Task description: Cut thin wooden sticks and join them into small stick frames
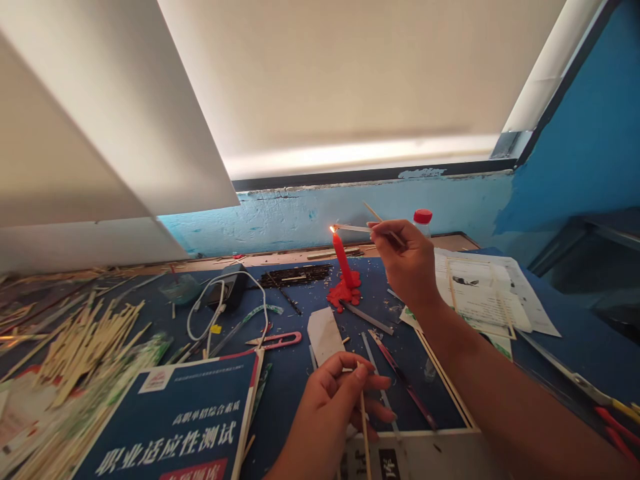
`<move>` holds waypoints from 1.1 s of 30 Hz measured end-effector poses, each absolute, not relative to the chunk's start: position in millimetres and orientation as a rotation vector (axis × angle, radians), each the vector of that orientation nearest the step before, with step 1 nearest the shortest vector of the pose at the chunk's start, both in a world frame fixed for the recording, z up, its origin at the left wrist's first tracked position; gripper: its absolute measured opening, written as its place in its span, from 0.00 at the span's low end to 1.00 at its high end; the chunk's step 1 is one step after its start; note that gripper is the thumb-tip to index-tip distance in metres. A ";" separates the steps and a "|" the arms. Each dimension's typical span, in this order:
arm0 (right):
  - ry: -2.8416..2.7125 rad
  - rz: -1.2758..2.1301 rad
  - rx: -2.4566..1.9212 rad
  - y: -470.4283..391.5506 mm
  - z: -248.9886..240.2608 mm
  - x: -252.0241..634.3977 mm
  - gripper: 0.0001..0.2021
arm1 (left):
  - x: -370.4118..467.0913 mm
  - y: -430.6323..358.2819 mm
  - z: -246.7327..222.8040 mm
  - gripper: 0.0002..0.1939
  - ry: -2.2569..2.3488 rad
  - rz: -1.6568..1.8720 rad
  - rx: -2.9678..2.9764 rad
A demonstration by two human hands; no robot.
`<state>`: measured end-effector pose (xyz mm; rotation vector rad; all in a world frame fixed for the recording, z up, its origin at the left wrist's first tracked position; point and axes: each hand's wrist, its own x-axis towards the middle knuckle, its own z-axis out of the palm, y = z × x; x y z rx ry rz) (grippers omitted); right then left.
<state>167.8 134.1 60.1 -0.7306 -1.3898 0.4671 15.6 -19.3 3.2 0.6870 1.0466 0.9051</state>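
A lit red candle (343, 260) stands upright in a patch of red wax (341, 293) on the blue tabletop. My right hand (407, 257) is closed round a whitish, translucent glue stick (355, 228), whose far end is at the candle flame (333, 229). A thin wooden stick (373, 212) also sticks out of that hand, slanting up and left. Lower down, my left hand (337, 400) pinches another thin wooden stick (366, 433) between thumb and forefinger, pointing toward me. A pale flat block (325, 331) lies just beyond the left hand.
Pink-handled snips (275, 340), a utility knife (403, 380) and a blue book (170, 420) lie around my hands. Loose wooden sticks (85, 340) pile up at left. A white cable (227, 275), a red-capped bottle (423, 219), papers (485, 287) and scissors (575, 377) are nearby.
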 end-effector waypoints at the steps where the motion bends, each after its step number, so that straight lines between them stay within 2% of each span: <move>1: -1.387 0.469 -0.728 134.1 60.0 167.8 0.04 | 15.9 -19.4 2.6 0.15 1.043 0.909 0.689; 16: -1.354 0.503 -0.696 135.1 59.9 167.2 0.06 | 14.4 -21.1 4.7 0.20 1.036 0.912 0.720; 33: -1.345 0.519 -0.692 135.9 59.2 168.4 0.07 | 14.7 -20.1 -0.6 0.19 1.052 0.892 0.742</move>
